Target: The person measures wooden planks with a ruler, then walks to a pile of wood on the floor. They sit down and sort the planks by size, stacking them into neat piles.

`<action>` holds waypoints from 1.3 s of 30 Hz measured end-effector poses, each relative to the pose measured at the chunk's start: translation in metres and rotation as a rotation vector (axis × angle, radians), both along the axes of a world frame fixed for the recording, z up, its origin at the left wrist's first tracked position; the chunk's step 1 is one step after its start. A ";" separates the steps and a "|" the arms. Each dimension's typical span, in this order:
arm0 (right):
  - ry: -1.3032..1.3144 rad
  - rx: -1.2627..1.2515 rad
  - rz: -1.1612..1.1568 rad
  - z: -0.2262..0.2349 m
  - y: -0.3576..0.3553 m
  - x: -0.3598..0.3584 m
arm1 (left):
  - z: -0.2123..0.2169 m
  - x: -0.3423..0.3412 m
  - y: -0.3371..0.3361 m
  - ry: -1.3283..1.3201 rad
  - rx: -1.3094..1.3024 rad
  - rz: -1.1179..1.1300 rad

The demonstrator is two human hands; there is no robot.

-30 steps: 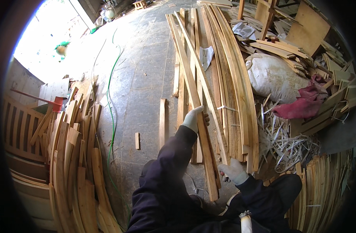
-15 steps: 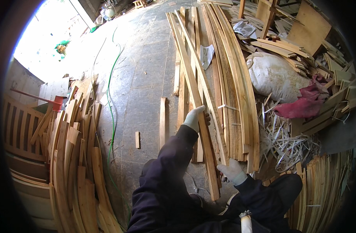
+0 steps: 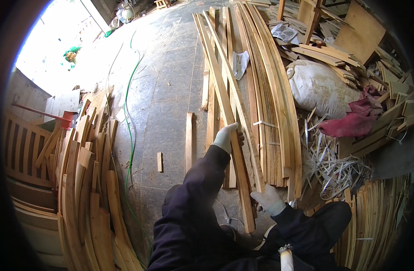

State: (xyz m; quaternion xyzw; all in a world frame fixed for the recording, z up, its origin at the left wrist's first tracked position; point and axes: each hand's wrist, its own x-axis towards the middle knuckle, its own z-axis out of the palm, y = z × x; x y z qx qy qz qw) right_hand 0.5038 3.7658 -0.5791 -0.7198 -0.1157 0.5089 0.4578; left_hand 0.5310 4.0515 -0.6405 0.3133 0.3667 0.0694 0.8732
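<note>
My left hand (image 3: 226, 138), in a pale work glove, is wrapped round a long wooden strip (image 3: 238, 163) about two thirds of the way down it. The strip slants from the far pile to its near end just in front of my body. Beside it on the right runs a second, thinner wooden strip (image 3: 244, 115). At that one's near end is my gloved right hand (image 3: 270, 201), closed, with the thumb pointing left; its fingers are partly hidden. More long strips (image 3: 277, 81) lie stacked on the floor just to the right.
Cut lengths of wood (image 3: 87, 180) are heaped at left, beside a green hose (image 3: 128, 104). A white sack (image 3: 322, 88), a dark red cloth (image 3: 356, 117) and tangled white strapping (image 3: 331, 169) lie at right. A short block (image 3: 160, 162) rests on the grey floor (image 3: 159, 113).
My right hand has shifted very slightly left and up at the near end of the thinner strip. My left hand keeps its hold in nearly the same place.
</note>
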 end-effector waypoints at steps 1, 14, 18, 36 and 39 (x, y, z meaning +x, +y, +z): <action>-0.008 -0.010 0.008 -0.001 0.000 0.000 | 0.000 0.000 0.000 0.006 0.008 -0.006; -0.101 -0.101 0.045 -0.032 -0.005 -0.001 | -0.012 0.003 0.005 -0.044 -0.052 -0.065; -0.108 -0.040 0.040 -0.040 -0.008 -0.001 | -0.009 0.004 0.002 -0.009 -0.031 -0.060; -0.147 -0.126 0.037 -0.031 -0.003 -0.001 | -0.012 0.004 0.001 0.013 -0.019 -0.045; -0.127 -0.158 0.059 -0.030 -0.002 -0.001 | -0.013 0.004 0.001 0.021 -0.028 -0.039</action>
